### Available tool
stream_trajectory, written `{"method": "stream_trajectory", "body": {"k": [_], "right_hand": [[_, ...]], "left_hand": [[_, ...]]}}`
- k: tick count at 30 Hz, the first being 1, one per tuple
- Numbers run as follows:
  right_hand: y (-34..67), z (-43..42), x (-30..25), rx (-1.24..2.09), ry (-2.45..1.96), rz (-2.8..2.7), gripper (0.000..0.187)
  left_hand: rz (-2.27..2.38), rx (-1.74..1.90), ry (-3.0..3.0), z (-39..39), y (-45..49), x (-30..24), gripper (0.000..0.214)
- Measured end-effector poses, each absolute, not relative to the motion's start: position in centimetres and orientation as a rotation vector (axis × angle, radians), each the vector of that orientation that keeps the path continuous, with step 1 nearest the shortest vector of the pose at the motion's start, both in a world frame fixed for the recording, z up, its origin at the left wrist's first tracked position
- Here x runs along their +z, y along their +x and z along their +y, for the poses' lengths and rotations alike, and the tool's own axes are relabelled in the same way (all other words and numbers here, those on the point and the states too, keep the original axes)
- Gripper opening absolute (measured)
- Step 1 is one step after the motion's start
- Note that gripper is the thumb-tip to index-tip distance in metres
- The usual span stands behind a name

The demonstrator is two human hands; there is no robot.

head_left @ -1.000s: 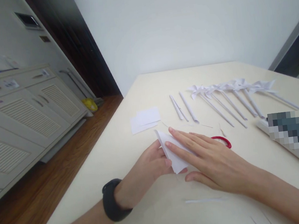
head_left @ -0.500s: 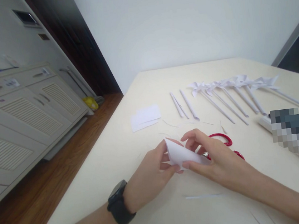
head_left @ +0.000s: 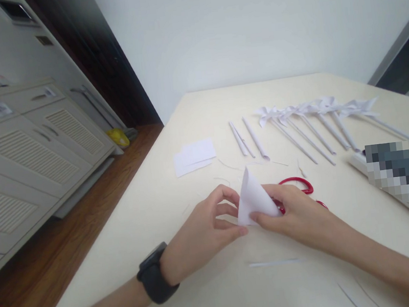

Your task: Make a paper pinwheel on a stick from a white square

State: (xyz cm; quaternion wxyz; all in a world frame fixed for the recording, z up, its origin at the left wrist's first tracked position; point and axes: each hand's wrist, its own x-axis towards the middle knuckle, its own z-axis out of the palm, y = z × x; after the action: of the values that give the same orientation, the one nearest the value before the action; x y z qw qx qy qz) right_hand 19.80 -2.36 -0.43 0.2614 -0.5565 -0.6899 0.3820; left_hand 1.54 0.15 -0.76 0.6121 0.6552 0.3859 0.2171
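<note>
A folded piece of white paper (head_left: 256, 199) stands on a slant above the table, its pointed top bent over into a loop. My right hand (head_left: 300, 214) pinches it, with the thumb on the near face and the fingers behind. My left hand (head_left: 202, 230), with a black watch on its wrist, curves beside the paper's left edge. Its thumb and fingers are apart; whether the fingertips touch the paper is hard to see. Red-handled scissors (head_left: 307, 186) lie behind my right hand, their blades mostly hidden.
Loose white paper sheets (head_left: 197, 155) lie at the left. Rolled paper sticks (head_left: 256, 137) and several paper pinwheels (head_left: 317, 108) rest farther back. A thin paper strip (head_left: 274, 263) is in front. A pixelated box-like thing (head_left: 407, 179) sits at the right edge.
The folded paper has turned from lying slanted to pointing upward. My left hand has let go and moved slightly left, while my right hand keeps its pinch.
</note>
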Motion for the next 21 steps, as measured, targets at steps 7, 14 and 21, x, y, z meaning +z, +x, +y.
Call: {"method": "stream_trajectory", "body": {"k": [7,14,21], "right_hand": [[20.2,-1.9,-0.1,1.048,-1.517,-1.788,0.012],[20.1,-2.3,0.9,1.161,-1.536,-1.715,0.011],[20.2,-2.2,1.0,1.220,-1.550,-1.660,0.011]], "left_hand": [[0.907,0.439,1.463,0.5,1.2,-0.9,0.010],[0.912,0.466,1.408,0.6,1.1,-0.8,0.010],[0.918,0.472,1.373,0.7,1.2,-0.7,0.009]]}}
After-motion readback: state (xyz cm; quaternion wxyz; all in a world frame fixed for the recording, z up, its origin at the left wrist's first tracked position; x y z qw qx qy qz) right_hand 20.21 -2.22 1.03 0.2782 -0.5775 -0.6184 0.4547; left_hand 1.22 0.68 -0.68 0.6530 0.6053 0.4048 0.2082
